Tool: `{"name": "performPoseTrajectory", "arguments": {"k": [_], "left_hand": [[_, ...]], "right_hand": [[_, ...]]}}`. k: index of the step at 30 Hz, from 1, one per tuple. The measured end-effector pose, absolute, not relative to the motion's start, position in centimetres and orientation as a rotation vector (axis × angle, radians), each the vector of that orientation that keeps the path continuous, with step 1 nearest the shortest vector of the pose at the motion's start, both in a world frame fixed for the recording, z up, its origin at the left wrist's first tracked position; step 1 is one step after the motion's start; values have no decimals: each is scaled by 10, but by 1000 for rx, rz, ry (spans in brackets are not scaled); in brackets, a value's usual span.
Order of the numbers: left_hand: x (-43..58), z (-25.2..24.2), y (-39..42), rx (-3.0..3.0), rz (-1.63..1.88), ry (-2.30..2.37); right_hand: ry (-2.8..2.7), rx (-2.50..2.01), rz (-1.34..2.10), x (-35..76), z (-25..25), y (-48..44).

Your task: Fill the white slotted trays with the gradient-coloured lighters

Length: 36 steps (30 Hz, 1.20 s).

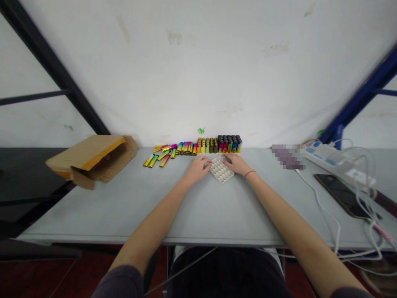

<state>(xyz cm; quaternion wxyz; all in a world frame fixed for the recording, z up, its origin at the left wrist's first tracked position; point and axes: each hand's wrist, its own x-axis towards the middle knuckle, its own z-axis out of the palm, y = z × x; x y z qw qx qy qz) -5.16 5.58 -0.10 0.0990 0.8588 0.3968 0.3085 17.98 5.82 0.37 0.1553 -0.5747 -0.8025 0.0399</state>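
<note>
Fingers (207, 165) of both hands grip white tray (221, 171) — its cells bare.

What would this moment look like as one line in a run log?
left hand: on white tray | right hand: on tray's far side | lighters: row behind tray | cardboard box: left, open | phone: right

Even, soft light brightens the wall (198, 62) and surface (198, 207); shadows are faint. Edges bow and blur, worst at three and nine o'clock.
</note>
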Motion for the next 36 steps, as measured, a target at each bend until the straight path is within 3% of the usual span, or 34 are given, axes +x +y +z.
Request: {"name": "performPoseTrajectory", "arguments": {"k": [5, 11, 25, 30, 36], "left_hand": [[-68, 10, 64, 2373, 1068, 1511], [-103, 11, 78, 2267, 1169, 1969], [-120, -11, 92, 2278, 991, 1920], [-133, 5, 84, 2089, 983, 2263], [-155, 10, 81, 1881, 738, 2504]], "right_hand": [[-2153, -1631, 211, 173, 10, 25], [-2247, -1791, 61, 132, 16, -28], [-2311, -1787, 115, 147, 23, -33], [-2331, -1673, 235, 167, 17, -25], [-2319, -1576, 291, 180, 10, -17]]}}
